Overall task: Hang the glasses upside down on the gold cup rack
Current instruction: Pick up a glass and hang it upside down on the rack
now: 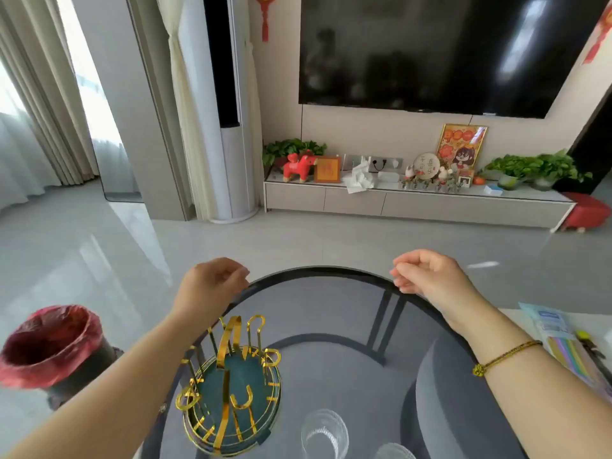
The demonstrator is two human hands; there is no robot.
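Observation:
The gold cup rack (231, 382) with a dark teal round base stands near the left front of a round glass table (318, 271); its gold prongs hold nothing. A clear ribbed glass (325, 433) stands upright to the right of the rack. The rim of a second glass (394, 451) shows at the bottom edge. My left hand (212, 283) hovers over the table's far left rim with loosely curled fingers and nothing in it. My right hand (427, 273) hovers over the far right rim, fingers loosely curled, also holding nothing.
A bin lined with a red bag (49, 346) stands on the floor at the left. Papers and coloured pens (563, 339) lie on a white surface at the right. A TV cabinet (414, 203) with ornaments runs along the far wall.

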